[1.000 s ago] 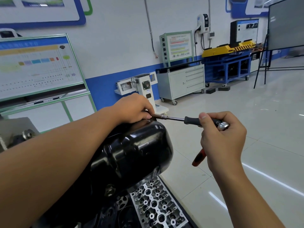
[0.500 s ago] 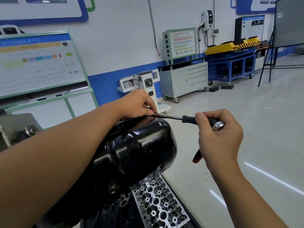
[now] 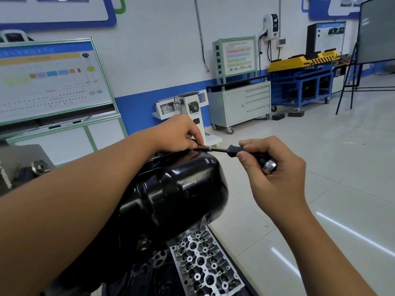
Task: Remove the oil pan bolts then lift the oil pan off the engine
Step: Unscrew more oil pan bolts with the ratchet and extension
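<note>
Hands are working a ratchet extension lying nearly level across the top of the black oil pan, its long axis running from the far rim of the pan out to the pan's right. At the pan end, the left hand is curling its fingertips around the socket tip, steadying it where a bolt is probably sitting, though the bolt itself is hidden. Beyond the pan's right edge, the right hand is gripping the dark handle. The pan is sitting on the engine, above the cylinder head.
</note>
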The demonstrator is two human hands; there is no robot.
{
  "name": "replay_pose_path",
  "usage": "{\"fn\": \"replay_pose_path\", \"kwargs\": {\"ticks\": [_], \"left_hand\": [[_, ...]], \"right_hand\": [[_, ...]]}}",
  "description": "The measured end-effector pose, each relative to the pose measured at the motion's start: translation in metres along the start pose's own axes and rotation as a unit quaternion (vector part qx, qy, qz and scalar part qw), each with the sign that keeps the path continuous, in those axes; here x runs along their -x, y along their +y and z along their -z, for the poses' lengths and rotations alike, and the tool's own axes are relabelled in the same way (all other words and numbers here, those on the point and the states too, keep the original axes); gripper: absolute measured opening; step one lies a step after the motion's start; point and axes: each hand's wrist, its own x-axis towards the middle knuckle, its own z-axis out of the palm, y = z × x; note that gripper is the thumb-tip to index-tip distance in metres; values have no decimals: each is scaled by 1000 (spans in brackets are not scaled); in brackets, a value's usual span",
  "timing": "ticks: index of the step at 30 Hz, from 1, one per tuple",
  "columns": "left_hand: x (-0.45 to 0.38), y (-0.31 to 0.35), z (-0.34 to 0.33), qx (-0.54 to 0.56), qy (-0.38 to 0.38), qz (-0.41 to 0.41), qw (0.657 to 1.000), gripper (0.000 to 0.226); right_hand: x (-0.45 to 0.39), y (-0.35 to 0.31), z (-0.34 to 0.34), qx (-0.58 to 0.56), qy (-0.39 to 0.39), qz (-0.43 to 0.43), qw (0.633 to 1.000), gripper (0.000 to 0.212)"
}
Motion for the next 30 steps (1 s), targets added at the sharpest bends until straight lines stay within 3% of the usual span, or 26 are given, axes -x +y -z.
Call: {"fn": "replay_pose_path", "kwargs": {"ticks": [4, 9, 14, 19, 24, 26, 28, 30], "left_hand": [[0, 0, 1, -3, -1, -3, 1000, 22], [-1, 0, 1, -2, 2, -4, 1000, 22], [-1, 1, 1, -5, -5, -9, 1000, 25], [-3, -2, 0, -2, -14, -19, 1000, 28], [-3, 0, 2, -47, -55, -50, 996, 35], [-3, 0, 3, -70, -64, -65, 993, 31], [-3, 0, 2, -101, -64, -74, 990, 28], [-4, -2, 0, -119, -49, -73, 989, 26]], "right_hand": [[-3, -1, 3, -42, -6, -57, 997, 15], [-13, -2, 11, 118, -41, -22, 992, 2], [-13, -7, 9, 182, -8, -87, 979, 18], [-13, -15, 5, 211, -45, -1, 976, 3], [-17, -11, 10, 232, -121, 86, 961, 29], [-17, -11, 11, 230, -128, 89, 961, 32], [-15, -15, 9, 205, -109, 79, 969, 20], [-12, -25, 4, 162, -67, 12, 985, 11]]}}
